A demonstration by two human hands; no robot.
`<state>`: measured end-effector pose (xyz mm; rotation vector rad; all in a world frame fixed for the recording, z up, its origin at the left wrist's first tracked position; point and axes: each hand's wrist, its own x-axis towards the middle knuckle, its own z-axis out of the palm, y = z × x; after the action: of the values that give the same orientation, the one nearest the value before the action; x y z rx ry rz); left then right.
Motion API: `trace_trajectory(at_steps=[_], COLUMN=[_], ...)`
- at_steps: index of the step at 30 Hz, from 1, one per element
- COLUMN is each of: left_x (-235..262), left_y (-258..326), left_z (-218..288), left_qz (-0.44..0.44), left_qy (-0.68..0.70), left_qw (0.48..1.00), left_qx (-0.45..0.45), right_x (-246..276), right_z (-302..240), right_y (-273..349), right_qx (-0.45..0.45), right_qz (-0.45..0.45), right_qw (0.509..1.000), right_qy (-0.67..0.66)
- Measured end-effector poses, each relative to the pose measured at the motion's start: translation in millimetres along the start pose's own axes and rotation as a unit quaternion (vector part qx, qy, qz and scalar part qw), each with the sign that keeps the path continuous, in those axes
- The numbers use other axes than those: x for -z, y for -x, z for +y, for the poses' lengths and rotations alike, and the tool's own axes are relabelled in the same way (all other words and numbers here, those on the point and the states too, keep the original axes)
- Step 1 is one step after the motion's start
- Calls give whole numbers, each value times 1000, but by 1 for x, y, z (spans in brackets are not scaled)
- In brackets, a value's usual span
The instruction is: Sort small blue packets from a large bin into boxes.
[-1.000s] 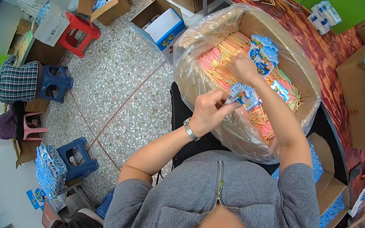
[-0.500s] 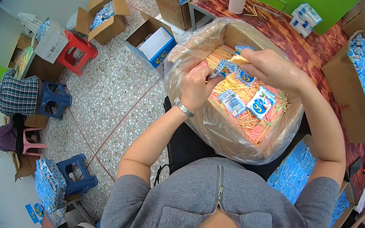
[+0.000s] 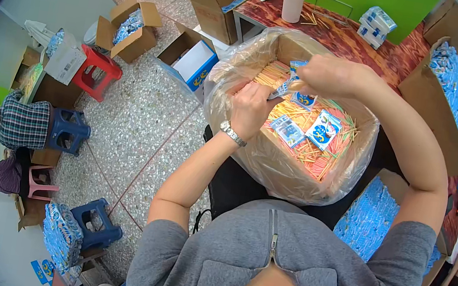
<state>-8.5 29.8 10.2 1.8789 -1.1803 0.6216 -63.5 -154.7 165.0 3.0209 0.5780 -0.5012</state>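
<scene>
My left hand pinches a small blue-and-white packet, holding it tilted over an open carton lined with clear plastic. Close beside that packet, my right hand is closed with its fingertips pointing down; what they grip is hidden. Thin pink, yellow and green sticks fill the carton. On top of them lie several more small packets, among them a white-and-blue packet and a greyish-blue packet.
Behind the carton, a red-brown patterned table bears a pale pink bottle and a stack of packs. Cartons of blue packets stand at right and beside my lap. At left are stools and two seated people.
My right hand has shifted slightly left and lifted, its elbow swinging outward. The yellowish sticks seen at its fingertips earlier no longer show clearly. The left hand still holds its packet, nearly in place.
</scene>
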Motion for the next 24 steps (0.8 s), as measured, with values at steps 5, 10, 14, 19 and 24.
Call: trace_trajectory(at_steps=[5, 10, 14, 19, 24], left_x=[-6, -4, -20, -39, -37], left_y=[-3, -10, -18, -10, -4], left_z=[1, 7, 1, -18, -16], left_qz=[-1, -54, -124, -135, -180], left_qy=[52, 118, 192, 149, 186], left_qw=[998, 986, 964, 971, 950], left_qx=[28, 102, 134, 126, 176], right_x=[19, -14, -77, -167, -222], right_z=[-10, 10, 28, 65, 72], right_y=[1, 17, 9, -11, -25], right_qx=[4, 79, 54, -107, -312], right_qz=[27, 285, 326, 287, 243], right_qw=[999, 945, 913, 916, 906], right_qy=[46, -143, -237, -258, -153])
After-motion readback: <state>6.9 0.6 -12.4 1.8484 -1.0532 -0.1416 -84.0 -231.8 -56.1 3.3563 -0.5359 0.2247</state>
